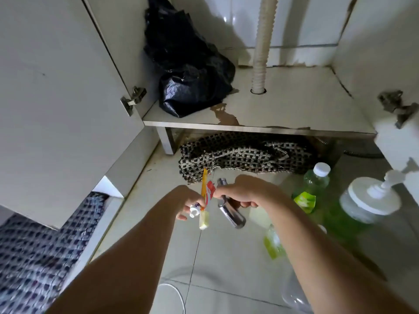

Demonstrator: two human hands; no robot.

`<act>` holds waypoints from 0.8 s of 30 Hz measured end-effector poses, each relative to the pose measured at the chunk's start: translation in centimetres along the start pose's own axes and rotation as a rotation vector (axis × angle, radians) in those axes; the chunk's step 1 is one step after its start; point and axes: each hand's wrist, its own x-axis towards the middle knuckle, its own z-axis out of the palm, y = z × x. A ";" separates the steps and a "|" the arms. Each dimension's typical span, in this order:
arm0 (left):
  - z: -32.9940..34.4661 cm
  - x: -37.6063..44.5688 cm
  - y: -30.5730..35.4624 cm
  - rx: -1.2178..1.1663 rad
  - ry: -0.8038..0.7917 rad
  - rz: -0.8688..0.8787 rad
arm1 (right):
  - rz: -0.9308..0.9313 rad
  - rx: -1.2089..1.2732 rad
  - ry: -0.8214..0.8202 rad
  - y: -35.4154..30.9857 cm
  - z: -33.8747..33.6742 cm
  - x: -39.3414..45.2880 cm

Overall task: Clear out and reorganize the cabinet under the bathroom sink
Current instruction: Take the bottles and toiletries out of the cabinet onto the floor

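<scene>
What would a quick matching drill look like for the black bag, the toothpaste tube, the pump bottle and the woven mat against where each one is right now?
Things:
1. black plastic bag
2. toothpaste tube
3. pump bottle
4. woven mat

Places:
A. on the tiled floor at the right, beside the green bottle
B. on the floor under the cabinet shelf
C. on the cabinet shelf, at its left end
D. held up between the two hands

Pairs: 1-C, 2-D, 3-A, 4-B
</scene>
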 end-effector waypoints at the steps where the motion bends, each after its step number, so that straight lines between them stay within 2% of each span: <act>1: 1.2 0.1 -1.5 -0.034 -0.004 -0.030 | 0.014 -0.004 -0.015 0.8 1.7 0.1; 7: 7.2 -0.3 -8.2 -0.124 -0.041 -0.175 | 0.149 -0.076 -0.025 6.8 10.2 0.8; 10: 10.0 -0.5 -9.7 -0.142 -0.062 -0.174 | 0.199 -0.078 -0.025 9.3 12.4 1.1; 14: 13.7 -0.3 -10.0 -0.046 -0.066 -0.105 | 0.258 -0.085 -0.012 11.4 12.8 0.9; 18: 17.0 -0.5 -10.1 -0.028 -0.100 -0.104 | 0.325 -0.214 0.011 13.0 12.2 0.3; 24: 19.9 -1.0 -9.8 0.043 -0.110 -0.061 | 0.284 -0.415 0.073 14.8 11.9 -0.5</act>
